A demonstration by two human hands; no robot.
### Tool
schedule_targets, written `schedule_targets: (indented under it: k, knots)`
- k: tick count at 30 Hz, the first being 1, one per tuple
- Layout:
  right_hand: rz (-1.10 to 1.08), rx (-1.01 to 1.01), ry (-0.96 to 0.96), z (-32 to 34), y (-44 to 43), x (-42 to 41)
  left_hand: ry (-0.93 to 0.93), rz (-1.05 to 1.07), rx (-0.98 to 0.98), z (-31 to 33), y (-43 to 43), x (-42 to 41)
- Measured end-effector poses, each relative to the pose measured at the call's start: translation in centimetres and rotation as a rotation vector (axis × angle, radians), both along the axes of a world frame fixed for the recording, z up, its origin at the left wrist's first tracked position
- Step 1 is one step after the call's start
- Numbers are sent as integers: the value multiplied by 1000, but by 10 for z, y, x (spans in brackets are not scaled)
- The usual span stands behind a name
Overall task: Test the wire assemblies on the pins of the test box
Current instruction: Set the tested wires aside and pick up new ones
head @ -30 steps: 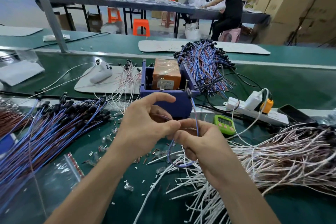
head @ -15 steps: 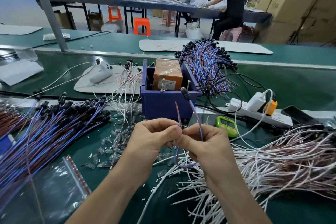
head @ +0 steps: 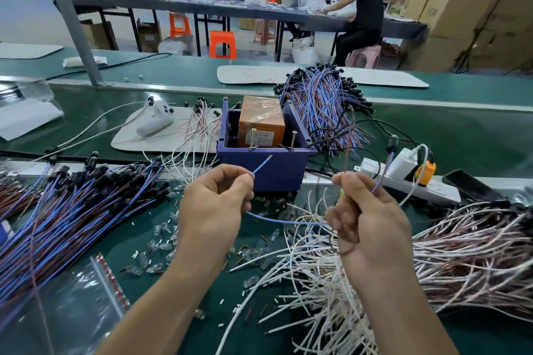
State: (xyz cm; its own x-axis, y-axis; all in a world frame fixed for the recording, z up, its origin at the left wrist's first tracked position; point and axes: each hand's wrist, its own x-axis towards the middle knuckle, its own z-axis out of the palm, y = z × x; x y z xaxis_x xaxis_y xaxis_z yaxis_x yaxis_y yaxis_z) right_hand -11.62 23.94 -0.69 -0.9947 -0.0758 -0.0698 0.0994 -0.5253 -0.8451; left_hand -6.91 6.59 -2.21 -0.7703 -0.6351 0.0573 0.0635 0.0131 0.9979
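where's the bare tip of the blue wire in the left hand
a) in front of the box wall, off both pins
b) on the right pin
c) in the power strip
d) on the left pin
a: the left hand pinches the blue wire with its tip before the test box wall, clear of the left pin and right pin

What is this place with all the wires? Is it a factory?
Probably a factory or assembly workshop: big bundles of blue and brown wires lie on a long green workbench, cardboard boxes are stacked high behind, and other workers sit at a far table.
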Motion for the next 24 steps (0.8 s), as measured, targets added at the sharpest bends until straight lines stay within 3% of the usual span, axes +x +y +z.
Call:
schedule_targets:
  k: [5, 12, 18, 24]
  knots:
    - [-65, 128, 57, 3, 4, -16, -33, 34, -195, 7, -5, -9]
    - [-190, 361, 105, -3, 5, -33, 5, 255, -729, 7, -9, -10]
    - [-201, 471, 222, -3, -3, -44, -27, 264, -817, 4, -16, -13]
    - [-141, 480, 251, -7, -10, -48, -40, 252, -785, 7, -29, -19]
